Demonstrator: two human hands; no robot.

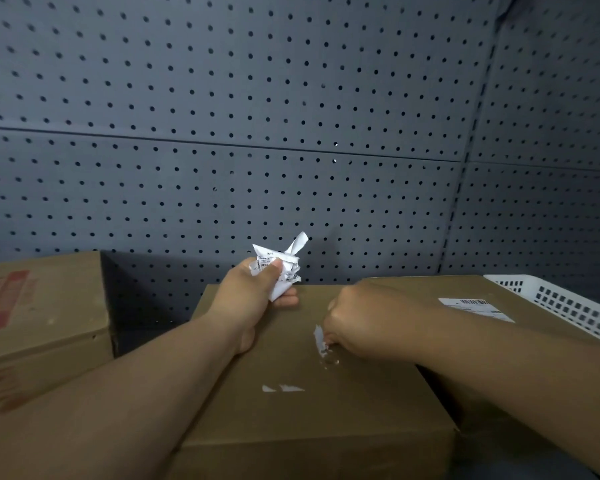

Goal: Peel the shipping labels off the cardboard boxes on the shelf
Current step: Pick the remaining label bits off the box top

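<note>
A brown cardboard box (302, 420) lies in front of me on the shelf. My left hand (253, 292) grips a crumpled wad of peeled white label paper (281, 268) above the box's far edge. My right hand (354, 323) rests knuckles-up on the box top, its fingertips pinching a small white label scrap (319, 336) still stuck to the cardboard. Two more white label remnants (283, 388) cling to the box top nearer to me. A second box (430, 289) behind on the right carries an intact white shipping label (475, 308) with a barcode.
A third cardboard box with red print (39, 313) stands at the left. A white plastic lattice basket (568, 306) sits at the far right. A grey pegboard wall (257, 116) closes the back and right side of the shelf.
</note>
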